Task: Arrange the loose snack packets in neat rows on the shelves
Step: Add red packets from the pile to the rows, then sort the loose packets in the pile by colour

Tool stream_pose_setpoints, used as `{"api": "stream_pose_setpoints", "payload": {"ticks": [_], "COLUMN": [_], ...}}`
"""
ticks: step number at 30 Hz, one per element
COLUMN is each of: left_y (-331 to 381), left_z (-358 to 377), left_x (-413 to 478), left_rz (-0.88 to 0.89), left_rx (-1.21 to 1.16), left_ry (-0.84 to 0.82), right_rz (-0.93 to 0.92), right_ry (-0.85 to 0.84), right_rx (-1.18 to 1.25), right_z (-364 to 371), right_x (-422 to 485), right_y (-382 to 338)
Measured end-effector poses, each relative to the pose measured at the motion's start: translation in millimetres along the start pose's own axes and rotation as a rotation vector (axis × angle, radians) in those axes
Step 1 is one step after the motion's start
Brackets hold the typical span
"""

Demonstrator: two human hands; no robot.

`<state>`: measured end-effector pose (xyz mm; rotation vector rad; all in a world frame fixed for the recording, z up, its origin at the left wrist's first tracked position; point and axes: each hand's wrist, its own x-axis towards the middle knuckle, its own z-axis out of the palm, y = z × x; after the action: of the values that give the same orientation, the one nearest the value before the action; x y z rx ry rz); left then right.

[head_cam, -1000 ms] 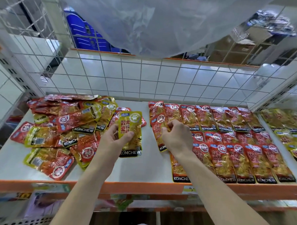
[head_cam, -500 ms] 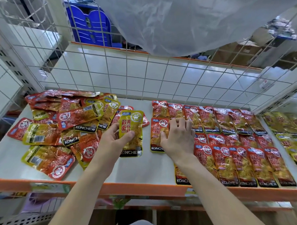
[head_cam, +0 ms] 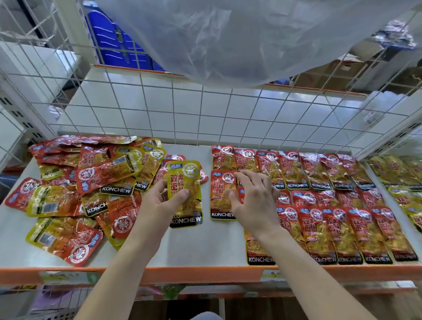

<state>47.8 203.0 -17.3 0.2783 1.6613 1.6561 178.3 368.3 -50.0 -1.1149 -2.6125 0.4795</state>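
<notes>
Left hand (head_cam: 163, 202) pinches a glossy yellow foil packet (head_cam: 185, 183), thumb on its face and fingers behind. It is held upright over the flat white shelf (head_cam: 213, 243), between the crinkled loose heap (head_cam: 83, 178) and the flat red rows (head_cam: 335, 225). Right hand (head_cam: 254, 201) has its fingers spread and lightly curved over a red packet (head_cam: 220, 199) at the rows' left end; whether they touch it is unclear. A wire grid (head_cam: 207, 116) stands behind.

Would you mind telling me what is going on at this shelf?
A person is sorting snack packets on a shelf. The left hand holds a yellow packet, while the right hand touches a red packet at the left end of the neat rows. A loose pile lies on the shelf's left side, not yet arranged.
</notes>
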Motion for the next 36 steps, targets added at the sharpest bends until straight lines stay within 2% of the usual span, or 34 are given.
{"api": "stream_pose_setpoints", "payload": {"ticks": [5, 12, 19, 24, 30, 36], "left_y": [-1.4, -19.1, -53.0, -71.1, -78.9, -87.8], "left_z": [46.8, 165.6, 296.3, 376.3, 439.5, 477.9], "left_x": [-0.1, -38.1, -97.5, -128.0, -143.5, -120.0], "left_rz": [-0.001, 0.036, 0.105, 0.063, 0.102, 0.127], "left_rx": [0.059, 0.133, 0.176, 0.163, 0.24, 0.368], "left_ry": [-0.046, -0.134, -0.141, -0.143, -0.218, -0.251], "right_rz": [-0.053, -0.069, -0.051, -0.038, 0.047, 0.097], "right_ry": [0.035, 0.064, 0.108, 0.128, 0.156, 0.167], "right_rx": [0.194, 0.264, 0.27, 0.215, 0.169, 0.153], "right_z": [-38.4, -106.2, -173.3, -211.2, -237.1, -244.3], "right_x": [-18.4, -65.8, -124.9, -162.3, -176.2, -169.4], "right_y": [31.0, 118.6, 240.2, 307.7, 360.9, 396.7]}}
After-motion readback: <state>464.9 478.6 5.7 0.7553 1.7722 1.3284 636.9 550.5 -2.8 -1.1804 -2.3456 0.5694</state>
